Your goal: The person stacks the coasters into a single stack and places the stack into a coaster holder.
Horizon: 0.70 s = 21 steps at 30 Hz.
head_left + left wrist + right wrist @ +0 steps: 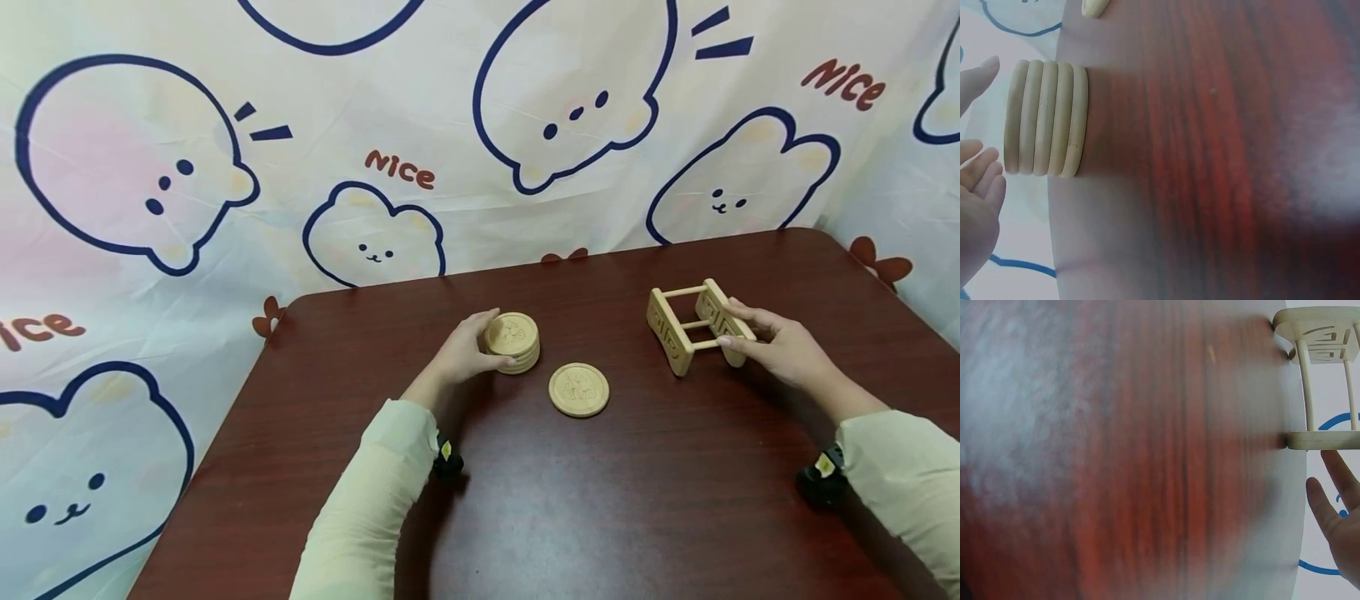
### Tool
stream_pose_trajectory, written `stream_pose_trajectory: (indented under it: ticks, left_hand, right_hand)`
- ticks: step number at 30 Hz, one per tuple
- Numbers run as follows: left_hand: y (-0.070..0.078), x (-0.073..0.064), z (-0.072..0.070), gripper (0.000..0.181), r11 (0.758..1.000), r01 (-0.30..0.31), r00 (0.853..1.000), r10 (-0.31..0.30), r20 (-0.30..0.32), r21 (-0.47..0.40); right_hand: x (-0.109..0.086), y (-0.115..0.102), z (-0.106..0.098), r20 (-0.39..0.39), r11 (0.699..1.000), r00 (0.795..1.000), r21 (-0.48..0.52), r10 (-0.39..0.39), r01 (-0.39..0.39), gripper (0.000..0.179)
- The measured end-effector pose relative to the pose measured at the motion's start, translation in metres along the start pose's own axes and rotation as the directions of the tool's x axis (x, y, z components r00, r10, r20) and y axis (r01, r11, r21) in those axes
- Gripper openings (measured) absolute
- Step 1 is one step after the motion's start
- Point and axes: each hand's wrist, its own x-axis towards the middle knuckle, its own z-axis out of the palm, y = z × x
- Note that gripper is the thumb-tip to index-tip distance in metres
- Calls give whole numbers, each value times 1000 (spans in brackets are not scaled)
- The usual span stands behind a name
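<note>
Stack, loose coaster and rack on a dark worktop [600, 500], with places given relative to the loose coaster. Far left: the left hand [461, 354] stands left of and slightly beyond the loose coaster, thumb and fingers spread at the near and far sides of the stack's top. In the left wrist view a gap shows between the fingertips and the wood, so the hand reads as released, with nothing clasped. Next, the stack of coasters [519, 343]: five layers, lying flat, just to the left of the loose coaster and a little beyond it. Centre: the loose coaster [579, 390] lies flat and alone, nearer to the left hand than to the right. Right: the rack [667, 333] stands upright, to the right of the loose coaster and beyond it; its two end panels run in depth, slanting slightly rightward toward the person, and its bars cross between them. Far right: the right hand [783, 346] meets the rack's right-hand panel, on the side away from the loose coaster; whether it grasps or only steadies the panel cannot be told. Key relation: the rack lies rightward from the left hand, along a line passing just beyond the loose coaster, with its left-hand panel facing the stack.
</note>
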Motion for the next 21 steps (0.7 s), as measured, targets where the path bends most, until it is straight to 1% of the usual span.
stream_pose_trajectory:
  ticks: [6, 9, 15, 18, 21]
  left_hand:
    - [2, -11, 1, 79, 999, -8, 1000, 8, 0, -32]
    - [2, -15, 2, 79, 999, -23, 1000, 23, -2, -37]
    - [8, -22, 6, 78, 995, -86, 996, 86, 0, -58]
    - [11, -23, 8, 77, 991, -122, 992, 123, 4, -61]
    - [14, -24, 11, 78, 987, -146, 989, 147, 18, -67]
  right_hand:
    - [-1, 0, 0, 3, 1000, 1000, 4, -7, 7, 69]
    - [-1, -1, 0, 2, 1000, 1000, 9, -7, 7, 68]
    - [-1, -2, 0, 4, 1000, 1000, 13, -2, 2, 69]
    - [-1, -2, 0, 5, 1000, 1000, 17, 3, -3, 69]
    - [-1, -2, 0, 1, 1000, 1000, 3, 8, -8, 69]
